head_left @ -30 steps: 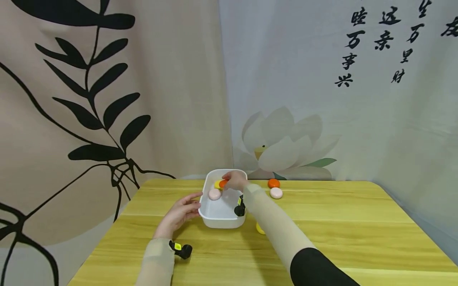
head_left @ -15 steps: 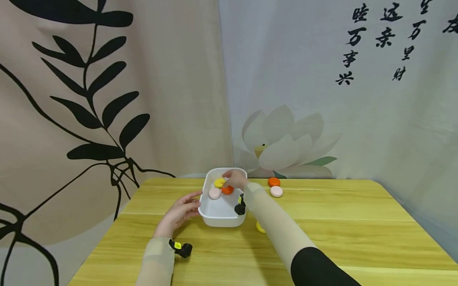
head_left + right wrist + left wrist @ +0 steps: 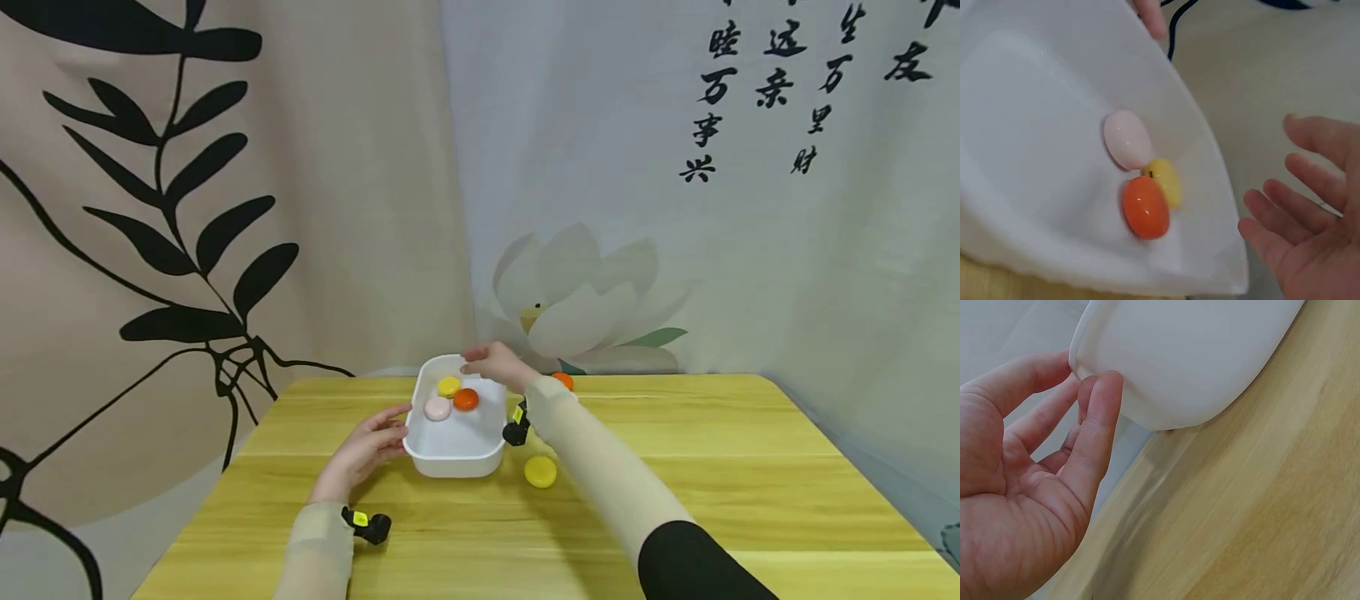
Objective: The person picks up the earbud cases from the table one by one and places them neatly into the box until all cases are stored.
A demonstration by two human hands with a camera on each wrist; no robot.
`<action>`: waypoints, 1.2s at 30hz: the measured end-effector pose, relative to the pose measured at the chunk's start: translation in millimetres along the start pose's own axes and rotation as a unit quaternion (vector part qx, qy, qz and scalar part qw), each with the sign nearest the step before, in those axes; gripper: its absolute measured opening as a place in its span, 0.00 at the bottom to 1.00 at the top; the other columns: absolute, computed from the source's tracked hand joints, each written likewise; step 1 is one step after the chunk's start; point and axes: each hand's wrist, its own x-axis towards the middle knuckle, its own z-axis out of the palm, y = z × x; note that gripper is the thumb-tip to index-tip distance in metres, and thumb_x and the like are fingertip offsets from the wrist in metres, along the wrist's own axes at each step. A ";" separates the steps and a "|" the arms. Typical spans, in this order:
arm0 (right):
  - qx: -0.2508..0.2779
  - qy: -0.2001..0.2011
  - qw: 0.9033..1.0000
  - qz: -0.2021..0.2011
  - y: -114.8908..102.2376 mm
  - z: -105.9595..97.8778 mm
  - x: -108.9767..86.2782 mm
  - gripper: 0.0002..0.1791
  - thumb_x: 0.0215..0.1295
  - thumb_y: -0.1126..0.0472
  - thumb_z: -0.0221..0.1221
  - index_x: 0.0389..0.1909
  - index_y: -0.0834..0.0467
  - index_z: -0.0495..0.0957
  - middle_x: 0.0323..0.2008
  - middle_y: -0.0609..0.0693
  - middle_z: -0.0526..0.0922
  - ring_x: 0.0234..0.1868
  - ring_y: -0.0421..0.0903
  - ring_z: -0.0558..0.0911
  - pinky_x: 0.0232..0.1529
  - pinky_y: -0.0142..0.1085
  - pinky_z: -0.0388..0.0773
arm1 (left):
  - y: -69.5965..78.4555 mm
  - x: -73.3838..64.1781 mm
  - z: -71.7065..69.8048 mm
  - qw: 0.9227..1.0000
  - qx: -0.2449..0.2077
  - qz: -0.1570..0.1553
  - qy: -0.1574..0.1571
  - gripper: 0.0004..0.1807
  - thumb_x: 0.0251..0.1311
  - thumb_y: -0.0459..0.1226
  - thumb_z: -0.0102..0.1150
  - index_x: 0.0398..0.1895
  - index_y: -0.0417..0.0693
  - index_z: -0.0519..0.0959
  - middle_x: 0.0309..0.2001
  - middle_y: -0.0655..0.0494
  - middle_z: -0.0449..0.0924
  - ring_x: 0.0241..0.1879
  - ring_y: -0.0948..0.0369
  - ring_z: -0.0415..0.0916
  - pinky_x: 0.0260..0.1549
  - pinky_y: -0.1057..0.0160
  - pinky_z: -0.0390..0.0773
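A white plastic tub stands on the table, with three glossy rounded pieces inside: yellow, orange and pale pink. They lie close together in the right wrist view, where the yellow one bears a small dark mark. My left hand touches the tub's left side; its fingertips and thumb lie against the outer wall near the rim in the left wrist view. Above the tub's far right corner is my right hand, holding nothing, its fingers spread and loosely bent in the right wrist view.
On the wooden table, another yellow piece lies right of the tub's near corner. Behind my right sleeve, another orange piece partly shows, with a pale pink sliver beside it. A printed cloth hangs beyond the far edge.
My right hand let go of the orange piece in the tub, then rose out toward the far right corner. The left hand kept its place at the tub. The head view turned slightly right.
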 end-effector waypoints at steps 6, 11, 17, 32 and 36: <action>0.010 0.017 0.999 -0.037 -2.6 -19.9 -34.3 0.22 0.65 0.55 0.61 0.59 0.58 0.76 0.57 0.54 0.78 0.55 0.49 0.76 0.55 0.42 0.76 | 0.5 0.2 -0.3 1.000 0.001 0.006 -0.011 0.29 0.68 0.29 0.52 0.71 0.36 0.60 0.50 0.36 0.68 0.40 0.54 0.76 0.43 0.61 0.81; 0.057 0.031 0.996 -0.054 10.4 -25.7 -61.5 0.22 0.66 0.56 0.61 0.59 0.57 0.76 0.57 0.54 0.78 0.57 0.49 0.76 0.56 0.42 0.75 | 1.2 -1.6 -2.1 1.000 0.003 0.002 -0.013 0.30 0.68 0.29 0.52 0.72 0.36 0.58 0.53 0.35 0.68 0.43 0.52 0.76 0.44 0.61 0.81; 0.111 0.046 0.990 -0.080 30.2 -34.2 -93.4 0.23 0.66 0.58 0.61 0.60 0.62 0.75 0.58 0.57 0.77 0.56 0.51 0.77 0.55 0.42 0.76 | 2.2 -2.2 -1.9 1.000 0.011 -0.001 -0.013 0.31 0.69 0.31 0.53 0.72 0.37 0.58 0.52 0.36 0.68 0.43 0.51 0.76 0.46 0.58 0.80; 0.167 -0.027 0.981 -0.097 94.1 -38.7 -128.6 0.31 0.66 0.65 0.61 0.68 0.66 0.64 0.64 0.67 0.68 0.63 0.64 0.69 0.59 0.43 0.73 | 0.6 -0.7 -1.2 1.000 0.007 -0.008 -0.002 0.30 0.67 0.31 0.55 0.71 0.39 0.61 0.52 0.36 0.69 0.42 0.52 0.77 0.45 0.58 0.81; 0.183 -0.065 0.976 -0.102 103.4 -38.8 -134.7 0.37 0.63 0.69 0.62 0.71 0.65 0.58 0.66 0.68 0.64 0.66 0.67 0.64 0.59 0.45 0.72 | 2.0 -0.7 0.3 1.000 0.006 -0.011 -0.004 0.30 0.67 0.31 0.55 0.71 0.39 0.61 0.53 0.35 0.68 0.42 0.51 0.77 0.45 0.58 0.81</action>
